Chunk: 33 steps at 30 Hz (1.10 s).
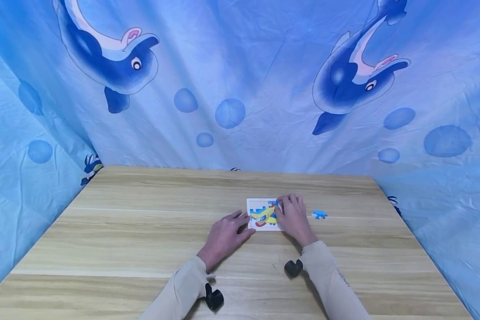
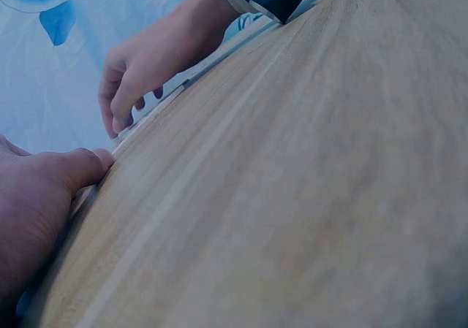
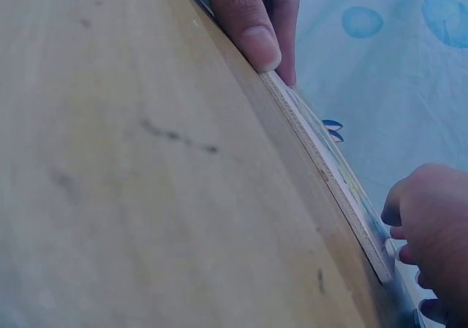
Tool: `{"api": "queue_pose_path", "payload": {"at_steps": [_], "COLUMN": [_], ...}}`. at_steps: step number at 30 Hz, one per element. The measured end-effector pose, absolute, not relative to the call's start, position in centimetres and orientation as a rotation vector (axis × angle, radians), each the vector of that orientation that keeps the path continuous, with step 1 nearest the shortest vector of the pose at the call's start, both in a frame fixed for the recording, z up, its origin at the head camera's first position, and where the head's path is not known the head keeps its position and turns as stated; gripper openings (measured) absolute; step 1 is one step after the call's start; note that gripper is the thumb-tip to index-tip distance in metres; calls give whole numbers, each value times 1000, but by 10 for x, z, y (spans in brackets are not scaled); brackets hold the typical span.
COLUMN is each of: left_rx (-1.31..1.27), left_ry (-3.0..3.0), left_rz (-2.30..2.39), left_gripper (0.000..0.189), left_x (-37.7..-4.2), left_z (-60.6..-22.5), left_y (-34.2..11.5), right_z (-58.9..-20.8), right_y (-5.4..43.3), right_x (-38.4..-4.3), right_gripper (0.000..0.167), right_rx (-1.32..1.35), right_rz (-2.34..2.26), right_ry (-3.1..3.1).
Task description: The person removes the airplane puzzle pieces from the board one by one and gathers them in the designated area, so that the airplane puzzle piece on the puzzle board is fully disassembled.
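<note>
A small jigsaw board [image 1: 262, 229] with a white border lies flat on the table, showing a yellow airplane against blue pieces. At its lower left corner my left hand [image 1: 226, 235] holds it, thumb on the near edge and fingers by the left edge. My right hand [image 1: 294, 218] is over the board's right side, fingers bent downward. In the left wrist view the right hand's [image 2: 150, 65] thumb and finger pinch close to the board; the puzzle piece there is mostly hidden. Loose blue puzzle pieces [image 1: 319, 214] lie right of the board.
The wooden table [image 1: 124, 231] spreads wide around the board. Behind it hangs a blue curtain [image 1: 264, 146] with dolphins and bubbles. A black wrist-worn device [image 1: 214, 298] hangs by the left cuff and another black device [image 1: 294, 268] by the right cuff.
</note>
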<state>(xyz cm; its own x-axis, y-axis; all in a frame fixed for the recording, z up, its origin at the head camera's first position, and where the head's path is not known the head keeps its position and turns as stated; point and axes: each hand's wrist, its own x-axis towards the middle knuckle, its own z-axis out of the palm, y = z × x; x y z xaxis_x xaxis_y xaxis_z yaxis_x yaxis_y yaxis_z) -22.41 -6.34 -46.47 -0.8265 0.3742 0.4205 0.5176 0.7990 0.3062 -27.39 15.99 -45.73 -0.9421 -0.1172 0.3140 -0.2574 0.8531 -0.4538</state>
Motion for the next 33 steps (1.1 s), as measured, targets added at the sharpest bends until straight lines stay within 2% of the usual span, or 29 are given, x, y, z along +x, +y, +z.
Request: {"api": "queue_pose_path", "payload": {"at_steps": [33], "left_rx": [-687], "left_ry": [-2623], "left_rz": [-579], "left_gripper": [38], "left_x": [-226], "left_z": [-466], "left_y": [-64], "right_z": [-455], "right_y": [159], "right_x": [-276], "right_gripper": [24], "right_rx": [319], "right_rz": [1021], "right_ry": [-2646]}}
